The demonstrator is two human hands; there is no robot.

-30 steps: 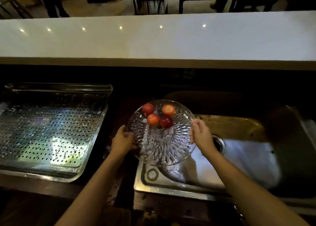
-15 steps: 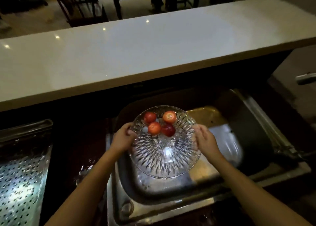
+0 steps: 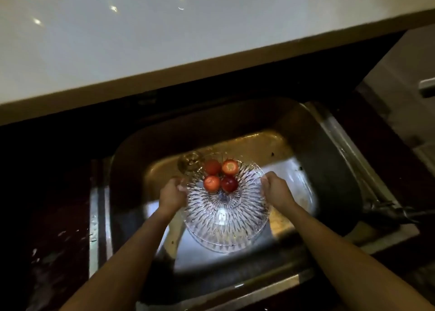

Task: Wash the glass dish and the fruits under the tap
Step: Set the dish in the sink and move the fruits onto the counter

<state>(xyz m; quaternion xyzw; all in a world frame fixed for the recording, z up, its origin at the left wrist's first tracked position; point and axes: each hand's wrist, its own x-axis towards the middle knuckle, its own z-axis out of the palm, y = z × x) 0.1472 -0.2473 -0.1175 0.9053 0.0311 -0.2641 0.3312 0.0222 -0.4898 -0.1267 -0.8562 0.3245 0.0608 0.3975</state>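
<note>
A round cut-glass dish (image 3: 224, 219) hangs over the steel sink (image 3: 329, 160), tilted away from me. Several small red and orange fruits (image 3: 220, 175) lie clustered at its far edge. My left hand (image 3: 172, 194) grips the dish's left rim and my right hand (image 3: 275, 189) grips its right rim. No running water shows in this frame. A dark tap (image 3: 388, 210) juts in at the sink's right edge.
The drain (image 3: 190, 162) sits just beyond the dish at the sink's far left. A white countertop (image 3: 141, 40) runs across the top. Dark wet counter (image 3: 47, 216) lies left of the sink. A pale object (image 3: 427, 87) sticks in at the right edge.
The dish with the fruits has moved from the sink's left edge to over the basin's middle. The view swung right, and the perforated drying tray left the frame.
</note>
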